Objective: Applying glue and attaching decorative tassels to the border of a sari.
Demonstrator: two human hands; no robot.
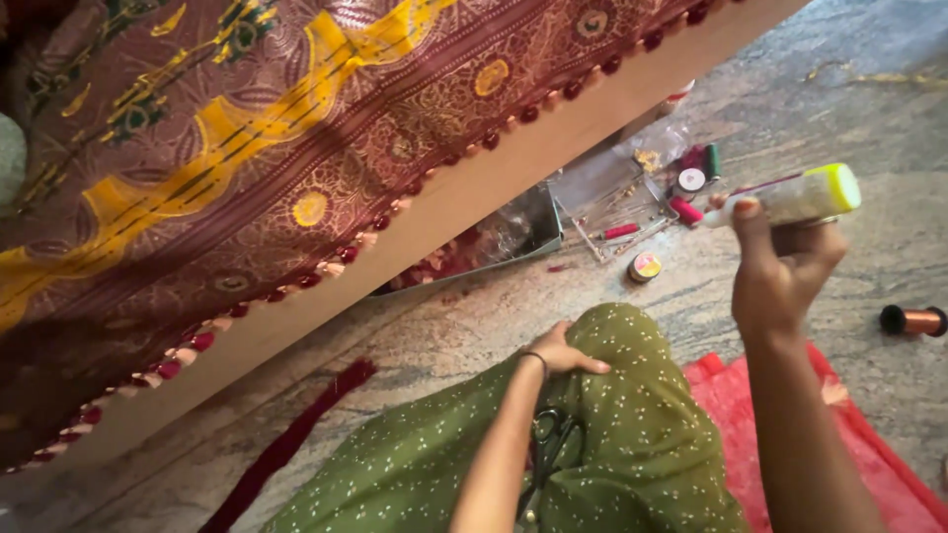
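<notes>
A grey speckled stone floor (839, 89) fills the scene, seen from above by a seated person. At far left, a maroon and yellow patterned fabric (247, 148) is stretched on a wooden frame (513, 168) that slants from lower left to upper right. In the near middle, the person's knee is covered by green dotted cloth (632, 434). The left hand (568, 352) rests flat on that knee, fingers loosely curled, holding nothing; dark scissors (549, 444) lie on the lap just below it. Beyond the knee, clear plastic boxes (602, 202) and thread spools (691, 181) sit on the floor. To the right, the right hand (780, 271) is raised and closed around a small clear bottle with a yellow-green cap (790, 200). The bottle lies nearly level, cap pointing right, well apart from the left hand. A copper-coloured spool (913, 320) lies at far right beside red netting (790, 415).
</notes>
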